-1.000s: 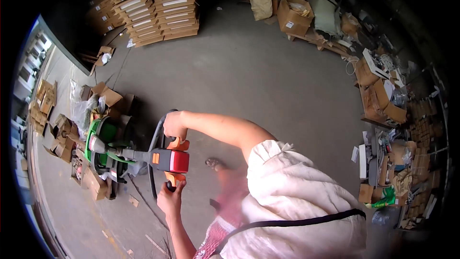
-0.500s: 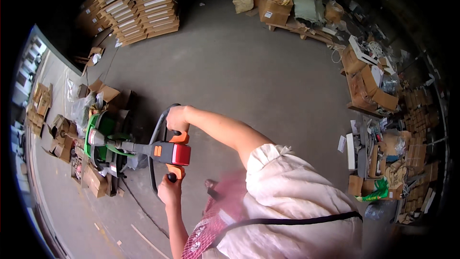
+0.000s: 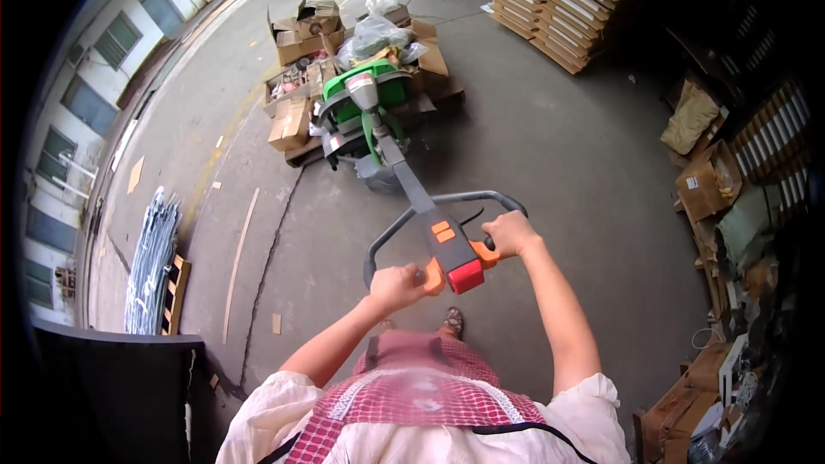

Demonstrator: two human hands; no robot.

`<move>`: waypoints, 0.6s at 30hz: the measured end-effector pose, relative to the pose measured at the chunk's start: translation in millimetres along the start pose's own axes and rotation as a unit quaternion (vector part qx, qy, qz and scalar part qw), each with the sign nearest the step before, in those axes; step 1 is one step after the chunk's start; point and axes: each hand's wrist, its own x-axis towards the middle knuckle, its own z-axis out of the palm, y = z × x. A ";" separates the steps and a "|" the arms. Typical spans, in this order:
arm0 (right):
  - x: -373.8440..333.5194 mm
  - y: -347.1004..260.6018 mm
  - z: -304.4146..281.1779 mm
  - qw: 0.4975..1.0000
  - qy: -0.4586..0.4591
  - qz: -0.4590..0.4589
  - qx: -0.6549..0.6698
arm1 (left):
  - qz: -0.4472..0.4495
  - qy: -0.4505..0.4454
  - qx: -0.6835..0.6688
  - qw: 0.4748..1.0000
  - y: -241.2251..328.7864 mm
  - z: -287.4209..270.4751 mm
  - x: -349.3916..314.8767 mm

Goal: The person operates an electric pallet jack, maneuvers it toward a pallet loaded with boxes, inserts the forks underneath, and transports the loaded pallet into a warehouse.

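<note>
An electric pallet jack (image 3: pixel 406 174) with a green body and a long dark tiller stands ahead of me. My left hand (image 3: pixel 397 287) is wrapped round the left grip of the tiller head, beside an orange control (image 3: pixel 433 277). On the other side, my right hand (image 3: pixel 511 234) closes on the right grip. A red button (image 3: pixel 467 277) at the tiller's end points toward me, between the hands. Beyond the green body sits a loaded pallet (image 3: pixel 305 153), bearing open cardboard boxes (image 3: pixel 290 123) and clear plastic bags (image 3: pixel 378 37). The forks are hidden.
Tall stacks of flat cartons (image 3: pixel 563 0) rise at the far right. Boxes and scrap (image 3: pixel 709 180) line the right side. A wrapped bundle of long bars (image 3: pixel 153 262) lies at left, near a dark panel (image 3: pixel 112 387). Wood strips (image 3: pixel 241 265) lie on the concrete floor.
My view and body have turned left, so the pallet jack and its load now appear ahead instead of at the left. Both hands keep their hold on the tiller.
</note>
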 end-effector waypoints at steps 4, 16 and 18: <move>-69.1 -22.7 3.0 0.997 -0.054 0.053 -0.026 | 0.036 -0.060 -0.071 0.995 40.2 -0.9 -58.0; -208.3 -161.4 72.1 0.995 0.016 0.103 0.013 | 0.152 0.009 -0.055 0.987 10.1 77.9 -206.9; -215.7 -203.3 79.8 0.995 0.023 0.100 0.003 | 0.143 0.088 -0.036 0.985 -11.8 93.9 -230.4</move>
